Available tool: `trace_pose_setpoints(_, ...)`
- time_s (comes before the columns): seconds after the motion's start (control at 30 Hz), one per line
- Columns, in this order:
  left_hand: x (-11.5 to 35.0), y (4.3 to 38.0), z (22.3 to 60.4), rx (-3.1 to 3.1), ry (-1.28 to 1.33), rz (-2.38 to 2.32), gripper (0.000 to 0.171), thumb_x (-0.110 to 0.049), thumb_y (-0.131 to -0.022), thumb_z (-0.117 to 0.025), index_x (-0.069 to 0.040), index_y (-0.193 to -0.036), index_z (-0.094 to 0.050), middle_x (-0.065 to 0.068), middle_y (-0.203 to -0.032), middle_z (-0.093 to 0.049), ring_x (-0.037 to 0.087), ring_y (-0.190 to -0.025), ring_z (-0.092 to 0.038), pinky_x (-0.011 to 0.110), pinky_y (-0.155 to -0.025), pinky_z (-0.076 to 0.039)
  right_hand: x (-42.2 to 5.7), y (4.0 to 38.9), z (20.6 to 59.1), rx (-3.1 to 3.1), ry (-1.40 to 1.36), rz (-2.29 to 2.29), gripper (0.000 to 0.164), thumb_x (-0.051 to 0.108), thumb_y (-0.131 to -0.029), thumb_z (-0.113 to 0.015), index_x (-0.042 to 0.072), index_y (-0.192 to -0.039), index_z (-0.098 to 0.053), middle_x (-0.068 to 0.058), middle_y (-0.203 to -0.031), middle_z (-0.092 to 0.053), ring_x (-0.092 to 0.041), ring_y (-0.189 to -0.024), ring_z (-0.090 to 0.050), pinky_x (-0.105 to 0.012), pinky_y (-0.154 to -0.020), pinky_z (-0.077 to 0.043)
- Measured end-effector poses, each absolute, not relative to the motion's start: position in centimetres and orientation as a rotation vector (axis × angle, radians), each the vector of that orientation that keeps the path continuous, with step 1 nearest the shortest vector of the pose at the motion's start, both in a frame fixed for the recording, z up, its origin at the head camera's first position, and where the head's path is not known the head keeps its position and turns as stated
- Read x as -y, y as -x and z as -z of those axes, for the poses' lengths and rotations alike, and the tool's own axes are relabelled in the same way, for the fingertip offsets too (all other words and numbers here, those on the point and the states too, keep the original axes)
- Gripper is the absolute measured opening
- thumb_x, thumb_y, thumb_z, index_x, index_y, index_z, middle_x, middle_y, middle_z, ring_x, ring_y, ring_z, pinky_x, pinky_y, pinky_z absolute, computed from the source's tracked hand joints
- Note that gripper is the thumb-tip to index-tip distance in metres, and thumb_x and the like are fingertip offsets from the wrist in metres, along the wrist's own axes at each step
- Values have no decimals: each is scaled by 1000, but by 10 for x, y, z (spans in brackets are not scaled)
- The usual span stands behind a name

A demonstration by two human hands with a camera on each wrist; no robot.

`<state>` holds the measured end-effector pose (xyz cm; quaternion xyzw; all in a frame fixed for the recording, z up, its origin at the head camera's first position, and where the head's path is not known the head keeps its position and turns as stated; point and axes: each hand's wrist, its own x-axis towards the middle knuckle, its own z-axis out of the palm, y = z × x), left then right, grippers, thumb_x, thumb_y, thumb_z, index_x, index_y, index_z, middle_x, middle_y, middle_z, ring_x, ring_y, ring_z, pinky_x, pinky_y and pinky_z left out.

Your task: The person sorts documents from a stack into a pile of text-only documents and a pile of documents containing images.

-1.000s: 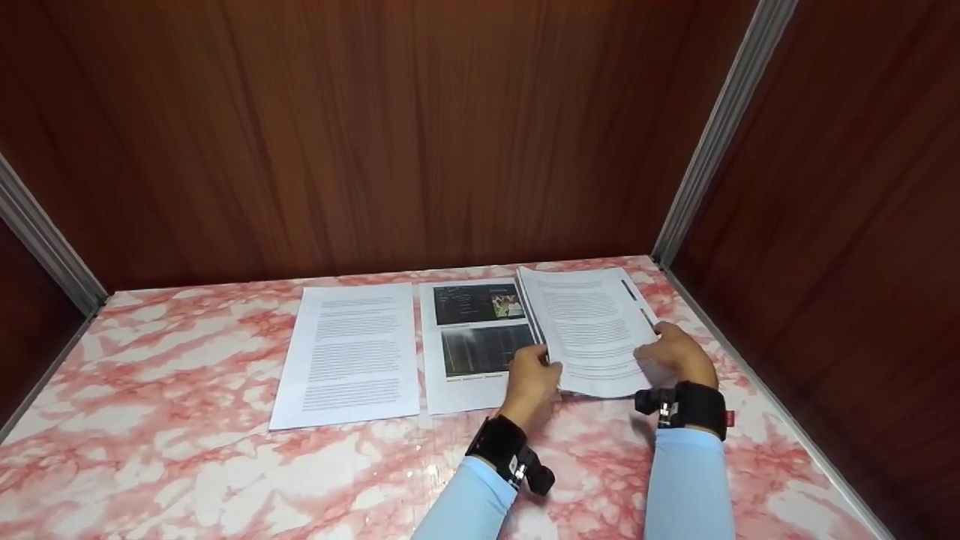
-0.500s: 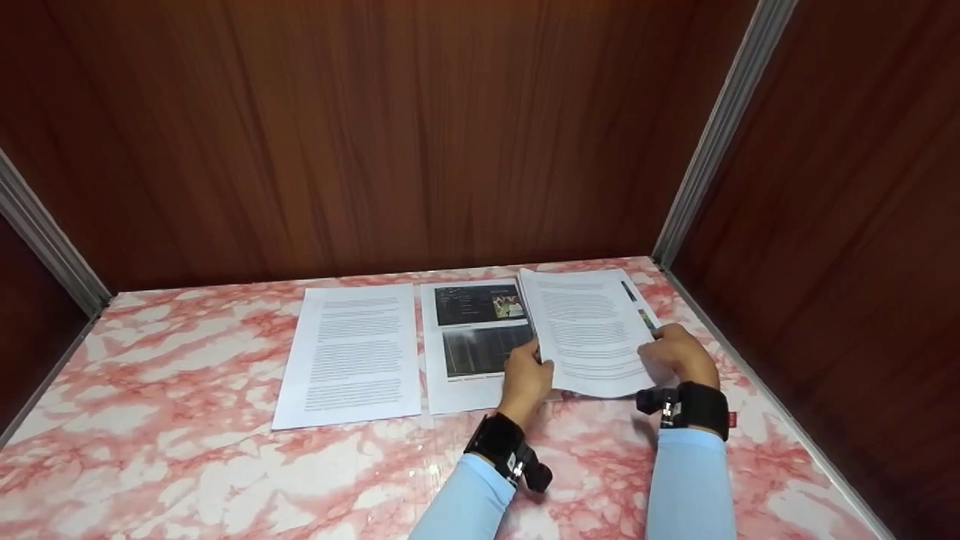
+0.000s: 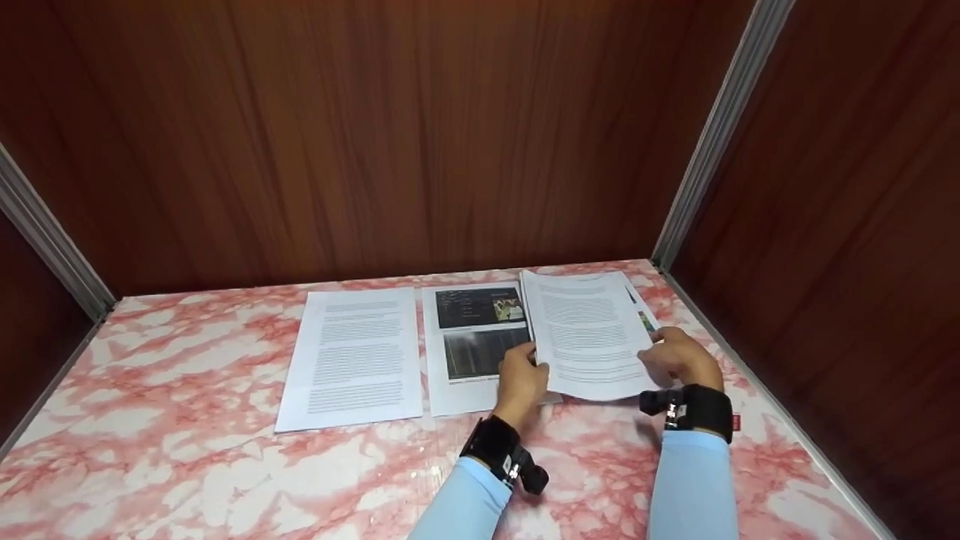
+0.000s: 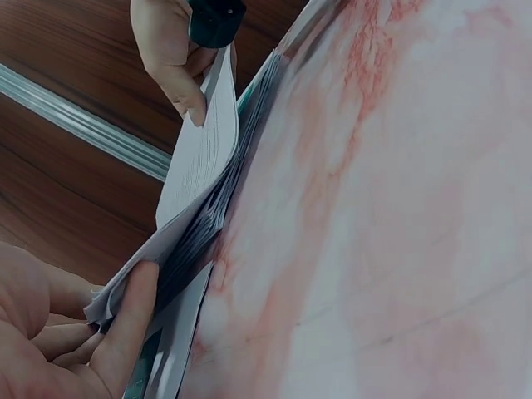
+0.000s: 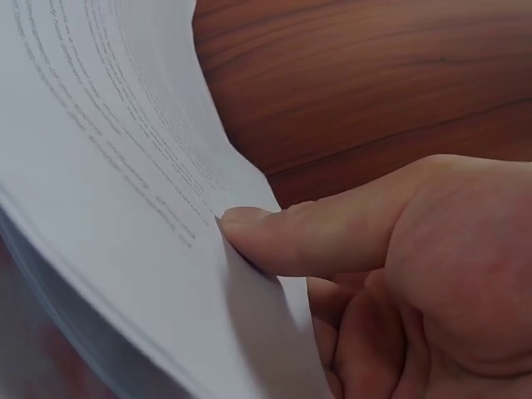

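Printed sheets of paper (image 3: 589, 330), several together, lie curved at the right of the table, their near edge raised. My left hand (image 3: 523, 379) pinches their left edge near the front corner. In the left wrist view its thumb (image 4: 130, 320) lies along the near side of the paper edge. My right hand (image 3: 684, 358) grips the opposite edge; in the right wrist view the thumb (image 5: 291, 237) presses the top sheet, with curled fingers behind. Beneath the raised sheets is a layered pile of paper (image 4: 241, 166). A coloured strip (image 3: 646, 321) shows at its right edge.
Left of my hands lies a sheet with two dark pictures (image 3: 487, 352), its right part covered by the sheets. Farther left is a page of printed text (image 3: 360, 360). The red-and-white marbled table (image 3: 225, 480) meets brown wood-grain panels (image 3: 375, 150) behind and at the sides.
My left hand has shifted slightly left, and the near left corner of the raised sheets has moved with it. My right hand keeps its hold and has barely moved.
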<state>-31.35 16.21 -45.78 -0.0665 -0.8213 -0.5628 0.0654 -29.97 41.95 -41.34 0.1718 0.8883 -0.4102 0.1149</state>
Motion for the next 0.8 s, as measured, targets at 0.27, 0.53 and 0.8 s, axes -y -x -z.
trace_pose_setpoints(0.27, -148, 321, 444, 2446, 208, 1702, 45, 4, -73, -57, -9, -115, -65, 5, -86, -72, 16, -79, -64, 27, -69, -51, -418, 305, 406, -2568, -294, 1386, 48, 20, -89, -56, 0, -124, -30, -16, -123, -37, -23, -93, -54, -30, -78, -45)
trace_pose_setpoints(0.53, -114, 335, 414, 2459, 196, 1767, 46, 1, -75, -60, -8, -120, -61, 8, -97, -70, 17, -86, -62, 25, -70, -51, -402, 314, 383, -2544, -143, 1525, 45, 21, -90, -56, 3, -122, -31, -13, -111, -48, -22, -87, -57, -33, -73, -49)
trace_pose_setpoints(0.8, -49, 348, 373, 2442, 278, 1758, 47, 3, -76, -59, -8, -122, -60, 12, -103, -68, 20, -87, -63, 28, -69, -53, -346, 333, 352, -2547, -4, 1659, 49, 18, -88, -59, 2, -129, -37, -9, -108, -53, -14, -82, -58, -30, -72, -49)
